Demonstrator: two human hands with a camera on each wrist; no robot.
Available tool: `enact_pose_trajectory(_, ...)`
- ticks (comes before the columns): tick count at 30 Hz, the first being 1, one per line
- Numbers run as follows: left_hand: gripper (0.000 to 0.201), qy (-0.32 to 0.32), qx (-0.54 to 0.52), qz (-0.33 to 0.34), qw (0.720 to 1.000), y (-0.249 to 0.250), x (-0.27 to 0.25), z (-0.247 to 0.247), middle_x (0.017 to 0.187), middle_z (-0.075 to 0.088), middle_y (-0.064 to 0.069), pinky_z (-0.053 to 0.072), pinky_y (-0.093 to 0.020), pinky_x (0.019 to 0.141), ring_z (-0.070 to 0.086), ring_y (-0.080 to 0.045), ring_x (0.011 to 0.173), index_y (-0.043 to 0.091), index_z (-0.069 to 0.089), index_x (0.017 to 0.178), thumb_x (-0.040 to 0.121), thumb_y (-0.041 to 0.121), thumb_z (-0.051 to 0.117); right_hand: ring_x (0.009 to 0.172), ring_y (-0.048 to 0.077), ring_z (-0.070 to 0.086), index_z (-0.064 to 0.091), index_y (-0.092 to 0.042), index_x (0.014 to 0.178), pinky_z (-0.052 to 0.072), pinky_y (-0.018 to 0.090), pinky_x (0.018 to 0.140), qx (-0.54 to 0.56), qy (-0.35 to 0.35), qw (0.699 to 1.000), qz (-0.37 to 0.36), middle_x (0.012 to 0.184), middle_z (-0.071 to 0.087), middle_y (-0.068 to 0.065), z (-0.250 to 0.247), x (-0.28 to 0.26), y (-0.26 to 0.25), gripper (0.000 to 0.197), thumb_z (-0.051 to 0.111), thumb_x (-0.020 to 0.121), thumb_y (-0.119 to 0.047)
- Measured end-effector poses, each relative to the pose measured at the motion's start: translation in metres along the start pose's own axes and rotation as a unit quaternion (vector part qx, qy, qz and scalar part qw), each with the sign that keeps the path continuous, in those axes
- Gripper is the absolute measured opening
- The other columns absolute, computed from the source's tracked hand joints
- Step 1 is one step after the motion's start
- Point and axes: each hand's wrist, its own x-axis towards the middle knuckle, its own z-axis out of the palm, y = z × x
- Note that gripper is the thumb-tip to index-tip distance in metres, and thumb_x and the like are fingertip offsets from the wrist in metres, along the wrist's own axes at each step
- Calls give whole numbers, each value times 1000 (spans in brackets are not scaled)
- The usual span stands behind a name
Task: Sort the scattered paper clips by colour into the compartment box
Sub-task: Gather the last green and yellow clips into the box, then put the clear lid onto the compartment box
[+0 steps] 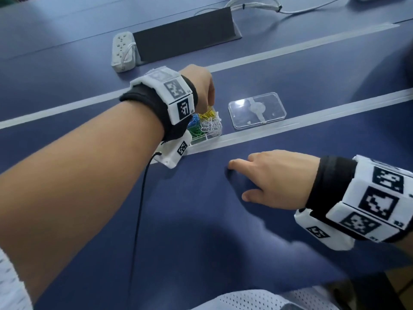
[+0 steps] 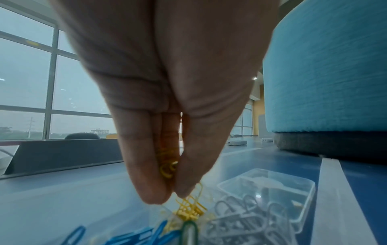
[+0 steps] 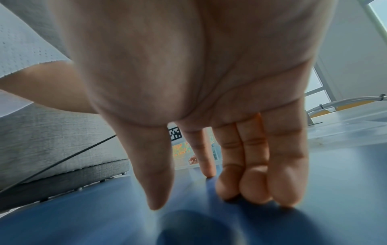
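The clear compartment box sits on the blue table, half hidden under my left wrist. It shows yellow clips, white clips, green clips and blue clips in separate sections. My left hand points down over the yellow section. In the left wrist view my left hand pinches a bunch of yellow paper clips just above the yellow pile. My right hand lies open nearer to me, holding nothing, its fingertips on the bare table.
The box's clear lid lies just right of the box. Pale tape strips cross the table. A white power strip, a dark grey wedge and white cables lie at the back. A black wire hangs from my left wrist.
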Motion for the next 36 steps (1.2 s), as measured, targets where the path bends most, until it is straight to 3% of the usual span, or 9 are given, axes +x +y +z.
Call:
enact_pose_trajectory(4, 26, 20, -51, 4, 998, -1, -1, -3, 93, 71, -4, 57, -37, 84, 69, -23, 85, 24, 71, 90, 76, 3, 66, 92, 32, 58, 33, -23, 133, 52, 44, 80, -4, 8, 1000, 0, 103, 56, 6, 1, 0, 0, 53, 49, 88, -45)
enact_pose_trajectory(12, 29, 25, -169, -14, 985, -4, -2, 2, 91, 73, -4, 59, -37, 81, 71, -21, 75, 26, 68, 87, 78, -1, 61, 94, 31, 58, 32, -25, 134, 52, 44, 81, 5, 4, 1000, 0, 105, 57, 6, 0, -2, 0, 53, 49, 89, -46)
enact_pose_trajectory(15, 28, 41, -227, -13, 973, -7, -7, 3, 83, 71, -2, 60, -37, 78, 71, -21, 72, 24, 67, 88, 79, -1, 58, 93, 26, 57, 37, -30, 133, 49, 36, 81, 31, -8, 999, 0, 99, 58, 1, -7, -3, 0, 49, 51, 88, -45)
enact_pose_trajectory(18, 21, 99, -216, -4, 971, -14, -15, 1, 94, 71, 0, 54, -26, 81, 65, -15, 75, 25, 67, 100, 84, 14, 60, 81, 17, 47, 56, -30, 116, 41, 26, 76, 84, 28, 995, 36, 75, 49, -12, -19, 2, 12, 30, 55, 87, -36)
enact_pose_trajectory(20, 36, 120, -186, -13, 975, -27, -24, 4, 110, 66, 0, 47, -26, 86, 61, -14, 91, 25, 61, 114, 81, 37, 67, 83, 17, 48, 62, -27, 106, 41, 26, 77, 99, 102, 987, 76, 80, 51, -9, -30, 11, 29, 22, 58, 84, -29)
enact_pose_trajectory(23, 90, 56, -160, -61, 984, -51, -41, 15, 133, 47, -5, 41, -36, 102, 50, -21, 119, 23, 40, 134, 59, 55, 78, 107, 28, 51, 56, -25, 116, 43, 36, 92, 73, 169, 975, 122, 114, 50, 7, -46, 29, 58, 42, 69, 76, -29)
enact_pose_trajectory(26, 115, -12, -127, -116, 985, -73, -56, 29, 142, 35, -9, 36, -42, 108, 42, -26, 129, 24, 25, 140, 47, 50, 86, 128, 33, 36, 38, -28, 138, 39, 45, 100, 25, 119, 979, 162, 138, 38, 9, -62, 45, 75, 79, 77, 69, -33)
enact_pose_trajectory(30, 116, -60, -103, -123, 985, -84, -65, 39, 135, 43, -5, 41, -45, 103, 50, -27, 118, 28, 22, 139, 46, 45, 89, 125, 32, 42, 28, -28, 144, 39, 42, 102, 9, 67, 984, 162, 138, 42, 9, -68, 61, 80, 92, 79, 68, -26)
enact_pose_trajectory(36, 95, -28, -109, -96, 989, -90, -61, 46, 112, 46, 0, 45, -43, 98, 53, -24, 110, 29, 39, 132, 52, 53, 84, 107, 27, 51, 39, -28, 138, 44, 40, 98, 27, 67, 982, 176, 126, 51, 7, -72, 62, 85, 84, 80, 65, -21)
